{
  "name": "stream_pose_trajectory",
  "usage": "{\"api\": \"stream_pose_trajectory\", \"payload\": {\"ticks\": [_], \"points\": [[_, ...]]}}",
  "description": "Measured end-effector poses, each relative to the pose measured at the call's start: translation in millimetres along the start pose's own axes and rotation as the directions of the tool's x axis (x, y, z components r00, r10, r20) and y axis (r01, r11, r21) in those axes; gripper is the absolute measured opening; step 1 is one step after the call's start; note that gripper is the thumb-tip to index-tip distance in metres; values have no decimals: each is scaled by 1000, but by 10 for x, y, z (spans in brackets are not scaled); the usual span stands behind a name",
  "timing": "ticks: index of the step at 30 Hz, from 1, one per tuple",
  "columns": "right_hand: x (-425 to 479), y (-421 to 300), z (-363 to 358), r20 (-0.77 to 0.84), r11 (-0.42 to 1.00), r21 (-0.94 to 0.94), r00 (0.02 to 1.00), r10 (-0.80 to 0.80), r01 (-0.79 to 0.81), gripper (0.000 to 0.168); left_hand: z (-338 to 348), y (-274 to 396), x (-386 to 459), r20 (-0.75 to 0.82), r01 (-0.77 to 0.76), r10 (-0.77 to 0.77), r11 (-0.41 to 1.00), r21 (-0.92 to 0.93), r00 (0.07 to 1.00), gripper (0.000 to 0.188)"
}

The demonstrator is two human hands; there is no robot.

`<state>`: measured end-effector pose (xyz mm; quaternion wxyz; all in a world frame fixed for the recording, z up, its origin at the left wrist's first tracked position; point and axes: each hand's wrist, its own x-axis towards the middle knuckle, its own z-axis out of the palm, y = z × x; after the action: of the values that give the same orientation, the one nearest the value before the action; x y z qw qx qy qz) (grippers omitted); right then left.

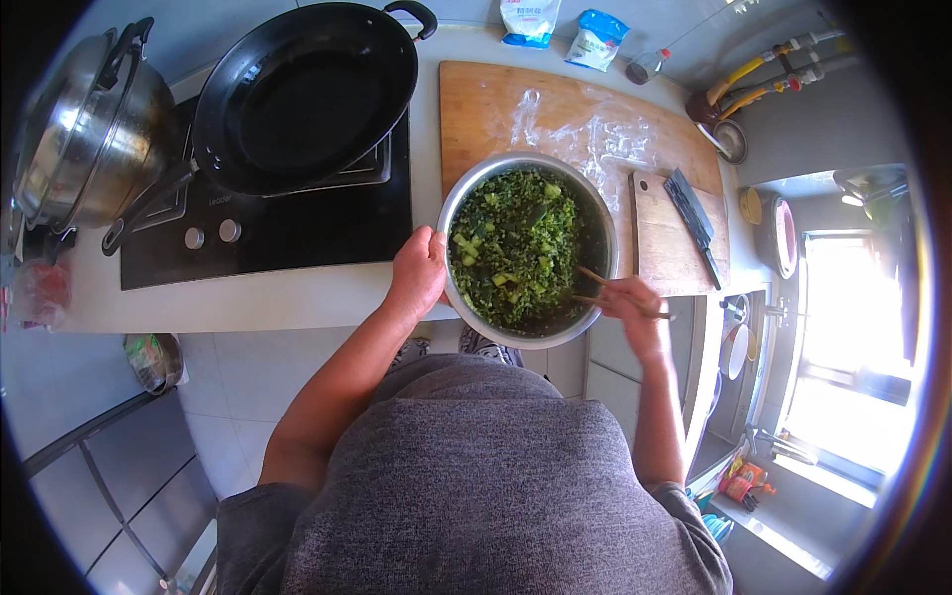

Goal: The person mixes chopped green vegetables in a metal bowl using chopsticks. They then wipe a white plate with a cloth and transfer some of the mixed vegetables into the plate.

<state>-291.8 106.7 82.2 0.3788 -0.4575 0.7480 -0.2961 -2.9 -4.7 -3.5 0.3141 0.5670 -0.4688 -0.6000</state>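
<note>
In front of me a metal bowl (532, 343) holds chopped green vegetables (520, 238), with larger pale green chunks among finer bits. My left hand (420, 271) grips the bowl's left rim, thumb on top; the fingers beneath are mostly hidden. A pair of wooden chopsticks (641, 306) is held in my right hand (632, 312) at the bowl's lower right. Their tips reach inside the rim, beside the greens. The bowl overlaps the near left part of a large wooden board (476, 104) streaked with white powder.
A cleaver (692, 216) lies on a small cutting board (654, 260) to the right. Leftward, a black frying pan (305, 97) sits on the gas hob (297, 230), beside a steel steamer pot (97, 141). Two bags (597, 41) and a small bottle (647, 67) stand behind the large board.
</note>
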Motion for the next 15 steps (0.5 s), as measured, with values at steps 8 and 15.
{"api": "stream_pose_trajectory", "payload": {"ticks": [8,15], "points": [[-97,-60,330,-166,955,294,981,101,-49,17,-34,42,-10,-1,84,-85,996,-30,996,30],[-43,108,393,-241,882,470,961,138,-9,13,-26,-148,84,-12,6,-6,998,55,1000,31]]}}
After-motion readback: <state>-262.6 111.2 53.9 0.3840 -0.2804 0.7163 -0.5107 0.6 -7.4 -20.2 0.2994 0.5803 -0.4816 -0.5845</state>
